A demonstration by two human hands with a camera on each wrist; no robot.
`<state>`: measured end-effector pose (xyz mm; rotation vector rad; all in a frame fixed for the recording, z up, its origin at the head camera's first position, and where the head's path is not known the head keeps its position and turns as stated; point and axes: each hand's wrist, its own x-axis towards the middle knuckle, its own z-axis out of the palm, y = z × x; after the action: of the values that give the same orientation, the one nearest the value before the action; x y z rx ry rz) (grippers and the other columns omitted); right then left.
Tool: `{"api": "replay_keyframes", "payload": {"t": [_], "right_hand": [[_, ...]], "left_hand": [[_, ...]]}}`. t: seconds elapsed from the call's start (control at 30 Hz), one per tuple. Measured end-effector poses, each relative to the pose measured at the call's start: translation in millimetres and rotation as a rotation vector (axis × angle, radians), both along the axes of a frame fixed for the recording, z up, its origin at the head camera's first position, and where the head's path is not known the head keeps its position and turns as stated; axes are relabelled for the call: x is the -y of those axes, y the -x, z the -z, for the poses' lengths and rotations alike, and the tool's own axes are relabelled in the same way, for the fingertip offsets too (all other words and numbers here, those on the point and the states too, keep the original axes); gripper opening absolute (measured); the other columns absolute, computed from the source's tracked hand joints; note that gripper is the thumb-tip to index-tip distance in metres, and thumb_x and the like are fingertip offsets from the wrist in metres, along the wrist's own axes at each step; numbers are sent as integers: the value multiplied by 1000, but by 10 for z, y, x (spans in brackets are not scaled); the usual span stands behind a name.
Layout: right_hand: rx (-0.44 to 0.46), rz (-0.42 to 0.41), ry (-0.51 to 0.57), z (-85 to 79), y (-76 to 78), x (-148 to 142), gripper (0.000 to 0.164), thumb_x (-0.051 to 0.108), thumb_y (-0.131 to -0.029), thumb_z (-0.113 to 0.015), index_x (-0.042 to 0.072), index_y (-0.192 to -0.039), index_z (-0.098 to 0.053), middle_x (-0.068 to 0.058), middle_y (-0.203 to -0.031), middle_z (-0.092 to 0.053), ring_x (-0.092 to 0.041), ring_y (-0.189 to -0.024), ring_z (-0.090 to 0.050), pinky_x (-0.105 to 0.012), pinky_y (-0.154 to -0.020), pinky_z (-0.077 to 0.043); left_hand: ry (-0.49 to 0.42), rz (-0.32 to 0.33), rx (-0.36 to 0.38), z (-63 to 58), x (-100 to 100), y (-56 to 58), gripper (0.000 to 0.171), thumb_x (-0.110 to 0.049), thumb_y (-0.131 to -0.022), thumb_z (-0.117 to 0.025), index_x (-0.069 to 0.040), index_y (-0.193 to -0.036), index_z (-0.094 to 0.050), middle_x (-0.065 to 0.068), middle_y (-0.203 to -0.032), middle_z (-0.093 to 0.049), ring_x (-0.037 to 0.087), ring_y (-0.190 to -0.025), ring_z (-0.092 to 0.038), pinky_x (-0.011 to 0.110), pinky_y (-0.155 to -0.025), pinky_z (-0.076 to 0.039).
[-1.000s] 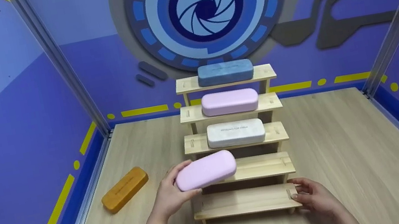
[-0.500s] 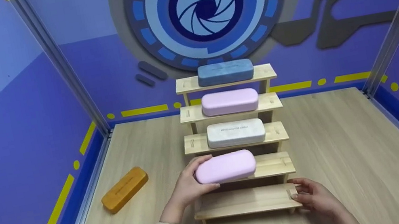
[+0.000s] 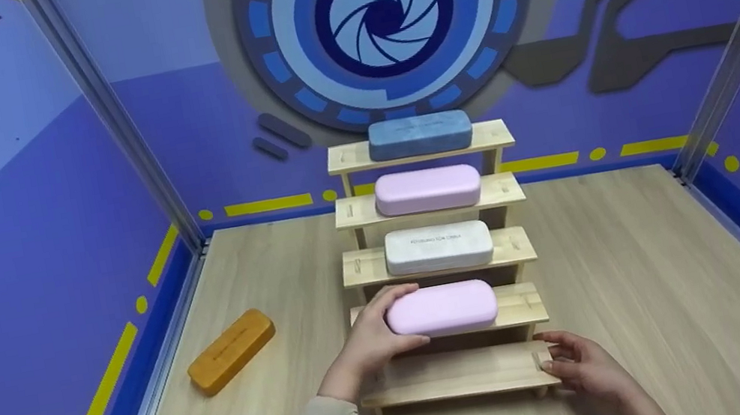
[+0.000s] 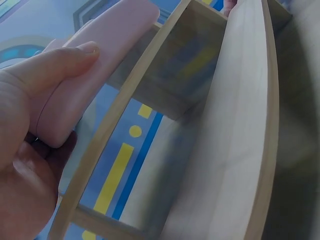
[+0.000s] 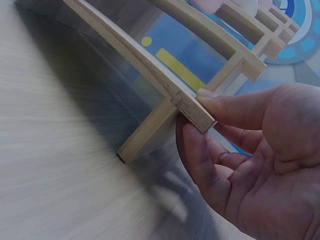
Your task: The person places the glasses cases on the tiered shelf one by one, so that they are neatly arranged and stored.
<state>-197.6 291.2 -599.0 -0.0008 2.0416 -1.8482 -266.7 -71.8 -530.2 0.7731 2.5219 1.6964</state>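
Observation:
My left hand [image 3: 369,341] grips a pink glasses case [image 3: 443,309] by its left end, thumb along the near side and fingers at the far side. The case lies level and lengthwise over the second-lowest shelf [image 3: 520,301] of a wooden stepped rack. In the left wrist view the pink case [image 4: 107,65] stands close above that shelf's front edge. My right hand [image 3: 588,365] pinches the right end of the lowest shelf [image 3: 460,374]. The right wrist view shows thumb on top and fingers beneath the board end [image 5: 192,111].
Higher shelves carry a white case [image 3: 438,249], another pink case [image 3: 428,190] and a blue case [image 3: 420,135], one each. An orange-brown case [image 3: 232,352] lies askew on the table [image 3: 657,279] at left. Printed panels [image 3: 176,143] enclose the back and sides.
My left hand has carried the pink case rightward over the second-lowest shelf, and its tilt has levelled to run along the shelf. The right hand has kept its place.

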Motion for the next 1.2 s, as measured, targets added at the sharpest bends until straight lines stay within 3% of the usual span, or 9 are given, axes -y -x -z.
{"api": "replay_keyframes", "payload": {"t": [0.4, 0.77, 1.2], "right_hand": [[7, -9, 41, 4, -12, -13, 72, 12, -99, -66, -14, -153, -26, 0, -112, -67, -9, -92, -68, -27, -78, -60], [22, 6, 42, 7, -1, -2, 73, 12, -99, -67, -13, -153, -25, -1, -116, -68, -10, -97, -68, -26, -80, -60], [12, -3, 53, 29, -4, -10, 74, 13, -100, -66, -13, -154, -23, -1, -117, -67, -10, -99, -69, -28, -82, -60]], "left_hand": [[59, 25, 22, -18, -79, 73, 78, -18, -69, -95, -14, -139, -61, 2, -139, -63, 22, -123, -58, 40, -111, -43], [170, 37, -14, -46, -82, 125, 77, -22, -73, -93, -12, -142, -60, 6, -142, -61, 25, -127, -58, 42, -113, -44], [180, 38, 10, -54, -83, 110, 82, -23, -75, -92, -12, -147, -55, 11, -146, -57, 30, -131, -56, 50, -115, -42]]}}
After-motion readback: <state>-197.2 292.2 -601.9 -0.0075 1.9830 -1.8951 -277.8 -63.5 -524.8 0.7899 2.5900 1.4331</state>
